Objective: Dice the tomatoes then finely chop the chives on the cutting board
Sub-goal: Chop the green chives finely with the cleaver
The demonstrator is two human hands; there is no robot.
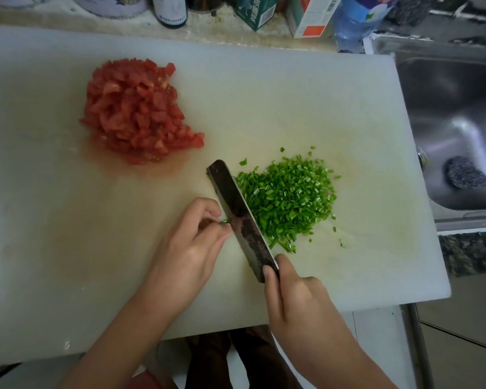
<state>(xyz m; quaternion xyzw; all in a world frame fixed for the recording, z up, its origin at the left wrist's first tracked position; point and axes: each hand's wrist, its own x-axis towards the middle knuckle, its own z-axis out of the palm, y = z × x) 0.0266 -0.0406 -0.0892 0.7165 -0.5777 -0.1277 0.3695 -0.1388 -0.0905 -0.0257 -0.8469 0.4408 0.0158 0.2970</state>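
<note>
On the cutting board (pixel 348 108), at 10 o'clock, the diced tomatoes (pixel 135 110) lie heaped and wet, done. At 3 o'clock the chives (pixel 289 197) form a fine green pile; the left hand (pixel 191 248) pinches a last stub (pixel 225 222) beside the knife (pixel 236 214), gripped by the right hand (pixel 295 301). Nearly finished, I judge.

Bare left hand (pixel 191 248) and right hand (pixel 295 299) on bare forearms (pixel 328 349), slim fingers (pixel 208 210), dark brown trousers (pixel 253 357) low in view.

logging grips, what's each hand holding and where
Right hand grips the dark broad-bladed knife by its handle end; left hand pinches a short green chive stub beside the blade.
</note>
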